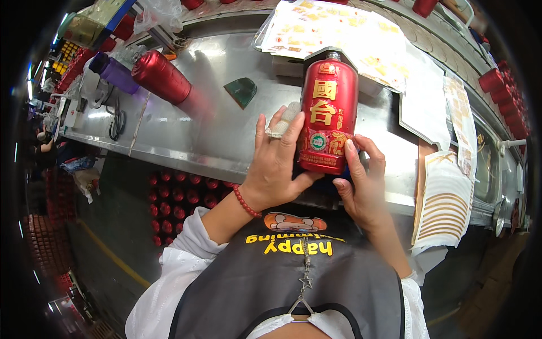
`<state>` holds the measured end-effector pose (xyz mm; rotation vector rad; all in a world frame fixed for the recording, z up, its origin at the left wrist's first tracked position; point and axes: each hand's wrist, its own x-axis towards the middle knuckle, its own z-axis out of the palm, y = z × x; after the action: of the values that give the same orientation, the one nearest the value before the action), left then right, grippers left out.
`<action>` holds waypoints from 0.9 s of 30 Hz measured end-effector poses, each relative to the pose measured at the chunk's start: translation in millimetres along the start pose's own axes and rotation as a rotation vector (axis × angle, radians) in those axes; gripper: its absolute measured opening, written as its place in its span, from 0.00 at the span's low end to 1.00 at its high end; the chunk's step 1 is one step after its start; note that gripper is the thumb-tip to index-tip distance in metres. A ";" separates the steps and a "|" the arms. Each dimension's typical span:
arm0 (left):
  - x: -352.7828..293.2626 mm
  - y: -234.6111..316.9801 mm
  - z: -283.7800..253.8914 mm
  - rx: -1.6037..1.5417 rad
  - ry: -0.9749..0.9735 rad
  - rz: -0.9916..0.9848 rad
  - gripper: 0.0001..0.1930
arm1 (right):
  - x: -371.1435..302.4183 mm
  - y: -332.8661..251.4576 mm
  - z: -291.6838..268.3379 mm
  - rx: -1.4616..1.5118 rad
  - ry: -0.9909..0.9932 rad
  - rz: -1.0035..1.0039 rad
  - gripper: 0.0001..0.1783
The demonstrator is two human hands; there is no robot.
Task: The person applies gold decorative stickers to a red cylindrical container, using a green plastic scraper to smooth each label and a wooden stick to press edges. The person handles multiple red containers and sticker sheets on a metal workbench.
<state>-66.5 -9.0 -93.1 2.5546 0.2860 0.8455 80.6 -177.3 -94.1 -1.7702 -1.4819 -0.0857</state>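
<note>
Both of my hands hold a glossy red bottle (329, 116) with large gold characters and a dark neck. It leans away from me at the table's front edge, its printed face toward me. My left hand (272, 164) grips its lower left side; a pale fabric cover wraps one finger and a red bead bracelet circles the wrist. The fingers of my right hand (364, 183) press on the lower right side, with the thumb near the base. A round green-and-white sticker (318, 141) sits low on the bottle's front. The bottle's back is hidden.
Printed sticker sheets (339, 28) lie beyond the bottle on the metal table (197, 130). A green scraper-like piece (241, 92), another red bottle (161, 77), a purple bottle (114, 72) and dark scissors (117, 121) are to the left. Gold-striped strips (446, 209) hang at right.
</note>
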 end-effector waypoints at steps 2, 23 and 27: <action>7.3 5.5 2.0 0.020 0.002 0.037 0.52 | -0.5 1.0 1.1 0.020 0.013 0.016 0.35; 0.8 -8.2 9.3 -0.003 -0.031 0.027 0.53 | -0.2 13.3 -3.5 0.206 0.097 0.227 0.17; -4.5 -12.1 11.7 0.008 -0.067 0.000 0.52 | 13.6 7.8 -8.4 0.341 0.088 0.293 0.12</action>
<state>-63.7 -3.7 -109.4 2.5839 0.2694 0.7578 94.9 -171.5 -85.5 -1.6575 -1.0870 0.2236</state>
